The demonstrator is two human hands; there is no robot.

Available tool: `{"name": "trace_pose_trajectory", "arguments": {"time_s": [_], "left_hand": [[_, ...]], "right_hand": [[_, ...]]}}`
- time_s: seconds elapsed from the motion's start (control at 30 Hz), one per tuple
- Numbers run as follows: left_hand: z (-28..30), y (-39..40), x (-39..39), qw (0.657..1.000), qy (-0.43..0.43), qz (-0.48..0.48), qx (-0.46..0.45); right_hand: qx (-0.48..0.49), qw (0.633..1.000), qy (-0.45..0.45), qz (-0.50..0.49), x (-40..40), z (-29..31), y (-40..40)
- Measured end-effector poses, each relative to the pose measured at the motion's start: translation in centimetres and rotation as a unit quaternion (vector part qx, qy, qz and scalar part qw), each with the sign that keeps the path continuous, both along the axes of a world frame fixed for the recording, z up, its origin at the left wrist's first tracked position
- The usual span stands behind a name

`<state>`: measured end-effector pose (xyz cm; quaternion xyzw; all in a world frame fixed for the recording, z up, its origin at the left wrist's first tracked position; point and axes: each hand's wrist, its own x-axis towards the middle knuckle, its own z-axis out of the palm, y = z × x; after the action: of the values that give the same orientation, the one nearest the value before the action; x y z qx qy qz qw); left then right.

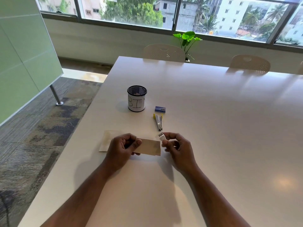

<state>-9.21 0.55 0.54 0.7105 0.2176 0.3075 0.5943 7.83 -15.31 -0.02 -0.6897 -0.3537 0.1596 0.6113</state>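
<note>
My left hand [122,147] grips the left end of a small tan envelope [150,147], held just above the white table [213,120]. At the envelope's upper right corner, my right hand [177,145] pinches a small white and metal tool [162,136], likely a staple remover. A second tan envelope [107,140] lies flat on the table, partly hidden behind my left hand. Just beyond my right hand lies a stapler [158,122] with yellow tabs, and a blue staple box [160,109] sits past it.
A black mesh cup [136,98] with a white label reading "BIN" stands at the back left of the items. Two chairs [164,52] and a green plant [186,40] are at the table's far edge. The table's left edge drops to carpet.
</note>
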Motion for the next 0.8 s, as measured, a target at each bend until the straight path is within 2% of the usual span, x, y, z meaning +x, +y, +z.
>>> {"name": "trace_pose_trajectory", "arguments": {"time_s": [0.5, 0.8], "left_hand": [[-0.3, 0.2, 0.2, 0.999, -0.024, 0.009, 0.026], [-1.1, 0.3, 0.6, 0.999, -0.028, -0.005, 0.046]], "right_hand": [[-0.052, 0.991, 0.02, 0.123, -0.1, 0.0, -0.2], [-0.1, 0.987, -0.025, 0.127, -1.6, 0.2, 1.0]]}}
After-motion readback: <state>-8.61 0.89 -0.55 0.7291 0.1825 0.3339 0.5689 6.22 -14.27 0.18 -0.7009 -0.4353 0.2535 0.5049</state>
